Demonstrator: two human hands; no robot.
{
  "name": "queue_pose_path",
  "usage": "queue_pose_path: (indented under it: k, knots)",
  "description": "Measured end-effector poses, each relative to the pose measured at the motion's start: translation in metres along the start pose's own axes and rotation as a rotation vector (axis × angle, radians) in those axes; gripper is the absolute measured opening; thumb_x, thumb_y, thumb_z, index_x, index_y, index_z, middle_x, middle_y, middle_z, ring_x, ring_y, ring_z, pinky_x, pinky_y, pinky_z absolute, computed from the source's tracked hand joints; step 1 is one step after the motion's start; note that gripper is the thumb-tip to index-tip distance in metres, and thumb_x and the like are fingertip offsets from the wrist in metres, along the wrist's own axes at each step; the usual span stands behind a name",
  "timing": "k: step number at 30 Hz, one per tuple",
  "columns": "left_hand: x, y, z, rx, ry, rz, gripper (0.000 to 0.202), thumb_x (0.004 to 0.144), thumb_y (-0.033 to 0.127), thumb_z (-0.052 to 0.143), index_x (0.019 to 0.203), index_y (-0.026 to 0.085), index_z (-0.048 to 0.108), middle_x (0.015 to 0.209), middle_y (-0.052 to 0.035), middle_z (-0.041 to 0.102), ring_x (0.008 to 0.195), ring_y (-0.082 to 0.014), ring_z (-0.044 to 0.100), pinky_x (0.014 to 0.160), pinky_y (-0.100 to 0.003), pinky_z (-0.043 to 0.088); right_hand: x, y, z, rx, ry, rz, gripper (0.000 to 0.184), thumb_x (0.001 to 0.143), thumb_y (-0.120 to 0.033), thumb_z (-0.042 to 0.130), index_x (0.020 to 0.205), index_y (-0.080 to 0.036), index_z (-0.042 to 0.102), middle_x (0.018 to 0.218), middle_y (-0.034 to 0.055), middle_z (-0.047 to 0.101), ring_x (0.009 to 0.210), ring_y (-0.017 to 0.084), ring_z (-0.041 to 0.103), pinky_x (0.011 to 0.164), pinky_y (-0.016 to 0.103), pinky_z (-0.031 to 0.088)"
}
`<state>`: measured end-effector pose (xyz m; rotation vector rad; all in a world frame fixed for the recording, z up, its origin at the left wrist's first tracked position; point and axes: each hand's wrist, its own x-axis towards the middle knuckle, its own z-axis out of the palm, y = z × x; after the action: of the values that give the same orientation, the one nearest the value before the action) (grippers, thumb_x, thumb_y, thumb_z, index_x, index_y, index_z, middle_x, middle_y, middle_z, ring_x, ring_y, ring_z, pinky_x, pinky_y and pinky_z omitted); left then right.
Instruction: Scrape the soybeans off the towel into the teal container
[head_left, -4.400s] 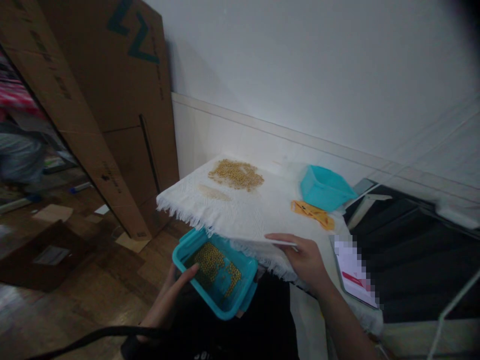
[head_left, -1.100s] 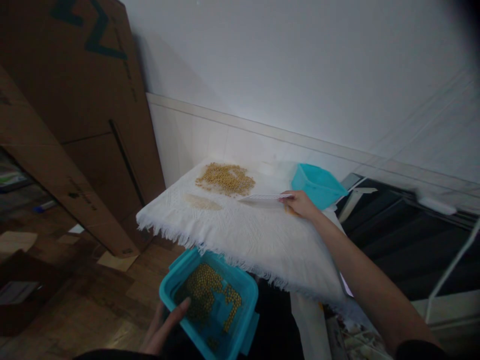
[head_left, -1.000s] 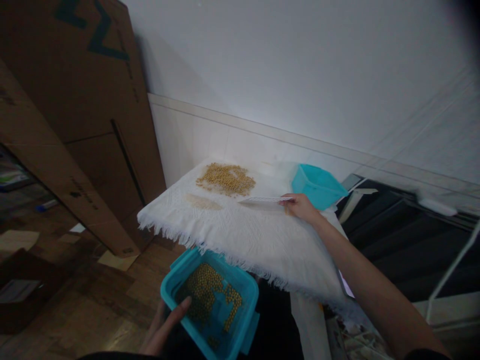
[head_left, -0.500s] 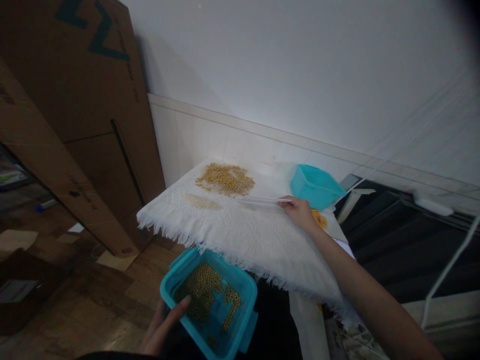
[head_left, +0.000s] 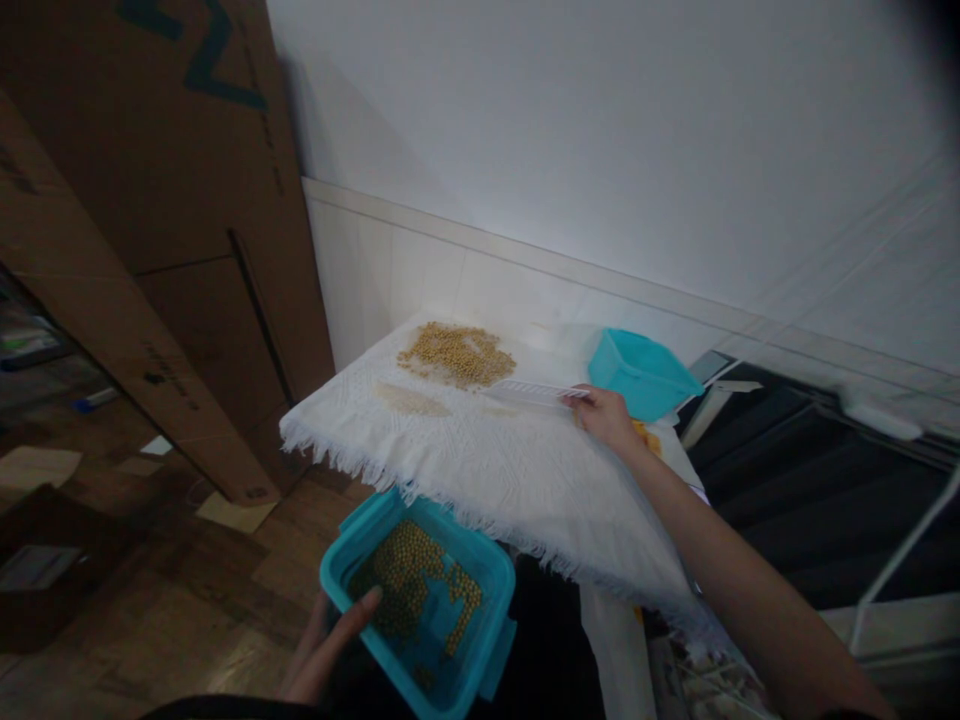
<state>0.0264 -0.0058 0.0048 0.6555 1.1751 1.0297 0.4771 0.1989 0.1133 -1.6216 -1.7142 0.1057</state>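
My left hand (head_left: 334, 640) grips the near left rim of a teal plastic tub (head_left: 491, 590), thumb over the edge, below the table's front edge. Yellowish soybeans (head_left: 409, 565) cover part of its bottom. Over the cloth, my right hand (head_left: 604, 415) pinches the end of a flat white slotted plastic tool (head_left: 540, 390), whose kind I cannot make out for certain. Its far end reaches the edge of a soybean heap (head_left: 457, 352). A flat patch of fine pale grains (head_left: 412, 400) lies in front of the heap, with a smaller pale patch (head_left: 501, 410) below the tool.
A white fringed cloth (head_left: 465, 460) covers the table against the wall. A second teal tub (head_left: 645, 370) stands at the back right, beside something orange (head_left: 646, 436). Tall cardboard boxes (head_left: 195, 200) stand at the left, and a black ribbed object (head_left: 787, 480) at the right.
The white tool's far end has come up to the soybean heap, and its slotted face shows more. A small pale patch now shows below it. The left hand and tub stay put.
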Motion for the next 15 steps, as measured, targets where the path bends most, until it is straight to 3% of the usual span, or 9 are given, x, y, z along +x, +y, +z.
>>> queue_pose_path:
  k: [7, 11, 15]
  knots:
    - [0.001, -0.001, 0.003, 0.044, 0.02, 0.036, 0.083, 0.05, 0.077, 0.084, 0.119, 0.031, 0.075, 0.152, -0.0052, 0.064, 0.154, -0.0485, 0.031, 0.114, -0.051, 0.05, 0.006, -0.005, 0.013, 0.054, -0.054, -0.028, 0.031, 0.083, -0.046, 0.066, 0.086, -0.018, 0.079, 0.078, 0.0062, 0.079, 0.072, 0.023, 0.071, 0.068, 0.031, 0.053]
    - [0.003, 0.003, 0.007, 0.041, 0.043, -0.027, 0.083, 0.06, 0.07, 0.083, 0.132, 0.031, 0.069, 0.149, -0.0078, 0.067, 0.151, -0.0469, 0.039, 0.114, -0.055, 0.049, 0.007, -0.006, 0.016, 0.076, -0.054, -0.029, 0.028, 0.083, -0.045, 0.068, 0.084, -0.019, 0.079, 0.083, 0.0063, 0.081, 0.077, 0.023, 0.072, 0.072, 0.032, 0.054]
    - [0.002, 0.004, 0.003, 0.053, 0.005, 0.035, 0.082, 0.05, 0.078, 0.083, 0.117, 0.031, 0.076, 0.148, -0.0056, 0.067, 0.155, -0.048, 0.029, 0.118, -0.053, 0.044, -0.001, -0.005, 0.015, 0.067, -0.048, -0.041, 0.025, 0.083, -0.04, 0.066, 0.086, -0.019, 0.079, 0.081, 0.0049, 0.08, 0.074, 0.022, 0.072, 0.07, 0.03, 0.053]
